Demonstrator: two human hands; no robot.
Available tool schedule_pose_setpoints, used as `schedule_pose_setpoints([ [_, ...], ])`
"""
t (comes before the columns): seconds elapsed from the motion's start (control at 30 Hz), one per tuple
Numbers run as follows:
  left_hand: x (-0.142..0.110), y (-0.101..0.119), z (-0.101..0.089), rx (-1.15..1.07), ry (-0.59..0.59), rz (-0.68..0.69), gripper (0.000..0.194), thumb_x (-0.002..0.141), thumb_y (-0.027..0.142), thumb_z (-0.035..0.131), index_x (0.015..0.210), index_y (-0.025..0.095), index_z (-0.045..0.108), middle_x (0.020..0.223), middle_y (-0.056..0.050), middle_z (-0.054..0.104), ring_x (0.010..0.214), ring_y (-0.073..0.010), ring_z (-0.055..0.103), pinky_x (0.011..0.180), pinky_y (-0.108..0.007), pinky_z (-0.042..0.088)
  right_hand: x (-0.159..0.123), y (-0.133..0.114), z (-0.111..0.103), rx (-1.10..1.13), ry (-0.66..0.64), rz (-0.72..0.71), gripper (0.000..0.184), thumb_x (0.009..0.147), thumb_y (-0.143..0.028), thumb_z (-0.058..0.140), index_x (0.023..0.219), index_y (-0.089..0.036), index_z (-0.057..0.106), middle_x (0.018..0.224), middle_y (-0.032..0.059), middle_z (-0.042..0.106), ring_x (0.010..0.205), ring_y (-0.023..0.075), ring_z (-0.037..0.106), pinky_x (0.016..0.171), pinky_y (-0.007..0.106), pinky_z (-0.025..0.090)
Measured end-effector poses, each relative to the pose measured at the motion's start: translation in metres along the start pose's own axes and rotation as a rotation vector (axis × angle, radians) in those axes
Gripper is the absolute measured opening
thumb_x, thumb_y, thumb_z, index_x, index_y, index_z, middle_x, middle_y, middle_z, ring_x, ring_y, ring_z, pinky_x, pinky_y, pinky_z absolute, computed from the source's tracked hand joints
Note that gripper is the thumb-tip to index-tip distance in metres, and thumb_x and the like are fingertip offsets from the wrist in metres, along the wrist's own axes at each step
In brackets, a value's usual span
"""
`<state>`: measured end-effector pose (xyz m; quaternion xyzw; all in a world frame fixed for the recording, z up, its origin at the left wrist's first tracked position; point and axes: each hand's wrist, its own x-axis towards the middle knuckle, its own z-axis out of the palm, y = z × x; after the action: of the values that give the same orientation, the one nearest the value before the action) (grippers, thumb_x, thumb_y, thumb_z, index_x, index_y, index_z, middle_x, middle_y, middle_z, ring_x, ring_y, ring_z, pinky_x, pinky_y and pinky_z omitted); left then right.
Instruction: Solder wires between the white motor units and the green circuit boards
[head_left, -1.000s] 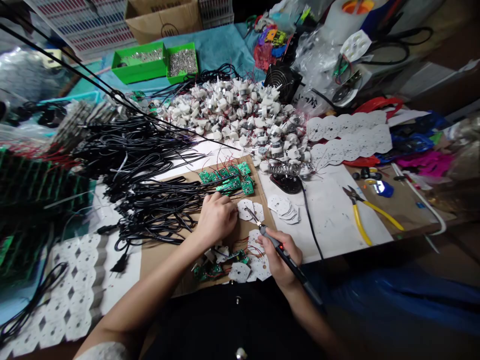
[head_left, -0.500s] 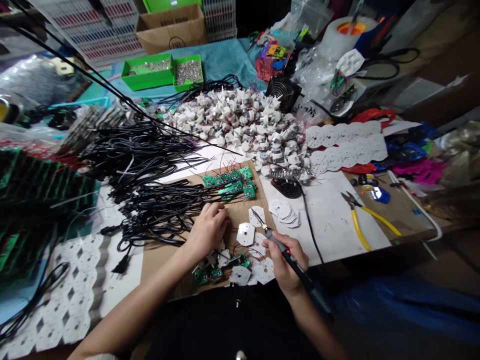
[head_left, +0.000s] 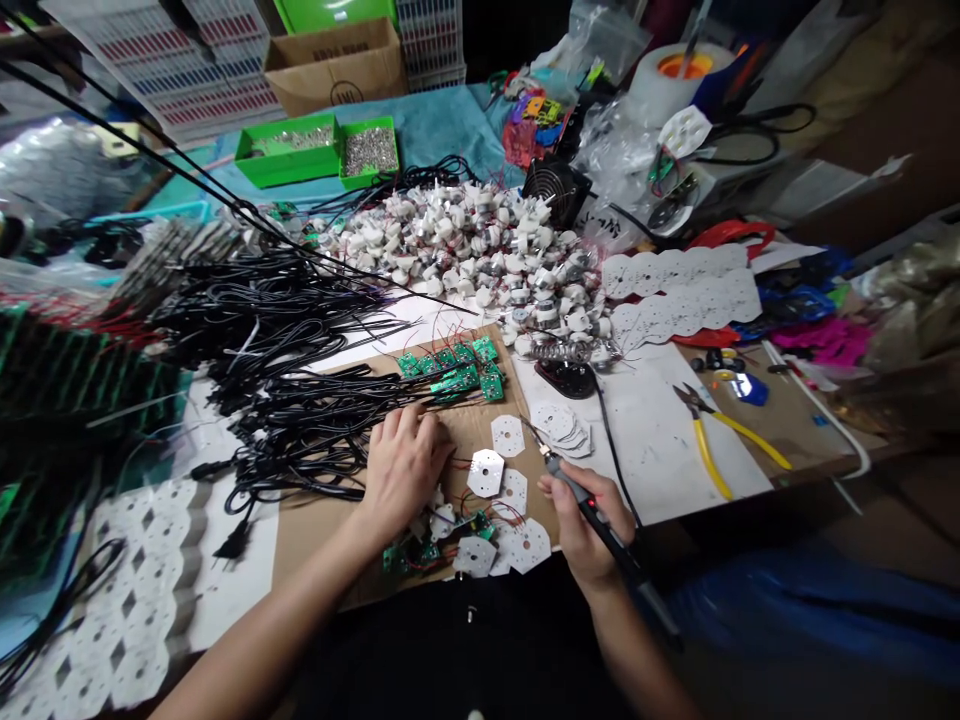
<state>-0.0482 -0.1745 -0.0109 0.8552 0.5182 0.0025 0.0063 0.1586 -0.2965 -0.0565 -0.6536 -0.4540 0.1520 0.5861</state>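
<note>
My right hand (head_left: 589, 515) is wrapped around a soldering iron (head_left: 611, 545) with a small red light, its tip pointing up and left near a stack of white octagonal boards (head_left: 564, 428). My left hand (head_left: 405, 465) is bent palm-down over the cardboard (head_left: 469, 425), beside the black power cables (head_left: 337, 410). Its fingers are curled, and whatever they pinch is hidden beneath them. Between the hands lie loose white octagonal boards (head_left: 486, 473) with red wires. Small green circuit boards (head_left: 480, 522) with wires and white parts sit just below my left hand.
A large heap of white parts (head_left: 480, 240) spreads behind the cardboard. Yellow-handled pliers (head_left: 712, 440) lie at right, near a black coiled-spring soldering stand (head_left: 566, 375). More green circuit boards (head_left: 457, 370) sit on the cardboard's far edge. Green trays (head_left: 289, 150) stand at the back.
My right hand has drawn the soldering iron away to the right, its tip leaving the upper loose white board. My left hand has shifted slightly, its fingers still curled.
</note>
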Motion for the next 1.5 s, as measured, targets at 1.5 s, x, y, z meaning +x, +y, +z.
schedule_pose_setpoints([
  [1.5, 0.040, -0.006, -0.003, -0.741, -0.291, 0.137, 0.017, 0.083, 0.018, 0.065, 0.096, 0.024, 0.073, 0.094, 0.002, 0.078, 0.085, -0.0161, 0.072, 0.075, -0.024, 0.050, 0.081, 0.047, -0.008, -0.207, 0.032, 0.004, 0.021, 0.095, -0.038, 0.064, 0.102, -0.019, 0.071, 0.076, 0.0043, 0.076, 0.066, 0.0188, 0.074, 0.060, 0.027, 0.059],
])
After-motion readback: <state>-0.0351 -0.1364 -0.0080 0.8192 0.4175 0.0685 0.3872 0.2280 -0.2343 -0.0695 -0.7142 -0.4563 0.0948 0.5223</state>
